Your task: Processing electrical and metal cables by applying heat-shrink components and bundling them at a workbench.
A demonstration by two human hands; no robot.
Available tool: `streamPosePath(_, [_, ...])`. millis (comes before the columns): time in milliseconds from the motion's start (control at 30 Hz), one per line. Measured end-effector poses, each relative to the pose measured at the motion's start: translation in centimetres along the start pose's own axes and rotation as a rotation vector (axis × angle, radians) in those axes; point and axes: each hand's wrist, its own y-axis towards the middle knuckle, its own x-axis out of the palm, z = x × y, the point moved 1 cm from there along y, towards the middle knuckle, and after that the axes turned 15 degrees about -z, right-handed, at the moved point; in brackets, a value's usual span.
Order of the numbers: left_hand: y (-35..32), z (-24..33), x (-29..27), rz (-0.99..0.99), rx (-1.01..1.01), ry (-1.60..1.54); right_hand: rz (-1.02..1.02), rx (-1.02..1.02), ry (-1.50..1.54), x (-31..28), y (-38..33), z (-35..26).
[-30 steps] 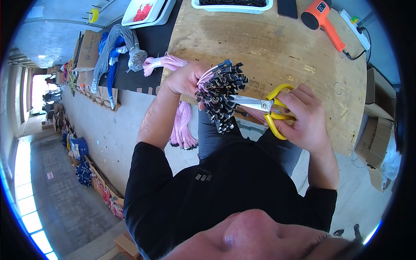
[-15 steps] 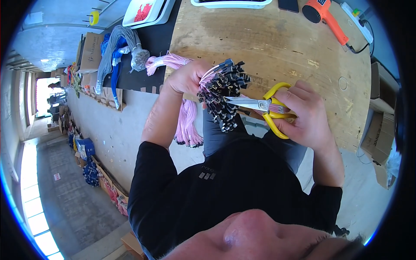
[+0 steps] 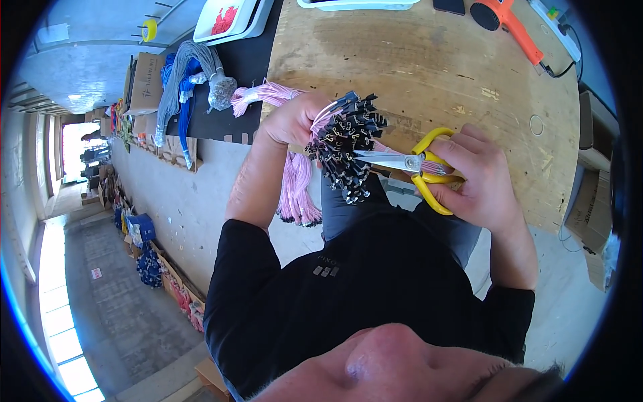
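My left hand (image 3: 295,122) is closed around a thick bundle of pink wires, whose ends carry many small black terminals (image 3: 343,151) fanned out toward the right. In my right hand (image 3: 483,175) is a pair of scissors (image 3: 410,163) with yellow handles, my fingers through the loops. Their blades point left, with the tips at the black ends; whether they touch a wire I cannot tell. A few pink wires run from the bundle to the right, behind the scissors. Below my left hand hang more pink wires (image 3: 297,191) with black ends.
A wooden table (image 3: 402,63) spreads ahead of me. At its left edge lies a tied pink wire bundle (image 3: 253,96); grey wires (image 3: 194,63) and blue wires rest on a black surface. An orange heat gun (image 3: 510,30), a power strip and white trays stand far off. Cardboard boxes (image 3: 589,201) sit at right.
The surroundings have shifted slightly to the right in the view, and the scissors with my right hand a little too. Both hands keep the same grip.
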Motion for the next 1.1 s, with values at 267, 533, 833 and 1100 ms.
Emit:
streamPosePath(267, [0.6, 0.8, 0.0, -0.019, 0.055, -0.025, -0.02, 0.014, 0.006, -0.1, 0.1, -0.5])
streamPosePath(533, [0.8, 0.3, 0.4, 0.047, 0.036, -0.028, -0.071, -0.014, 0.107, 0.4, 0.1, -0.3])
streamPosePath(833, [0.4, 0.2, 0.7, 0.089, 0.01, -0.031, -0.053, 0.009, 0.063, 0.9, 0.1, -0.8])
streamPosePath(1100, [0.8, 0.8, 0.7, 0.105, 0.054, -0.074, 0.013, -0.029, -0.011, 1.6, 0.2, -0.5])
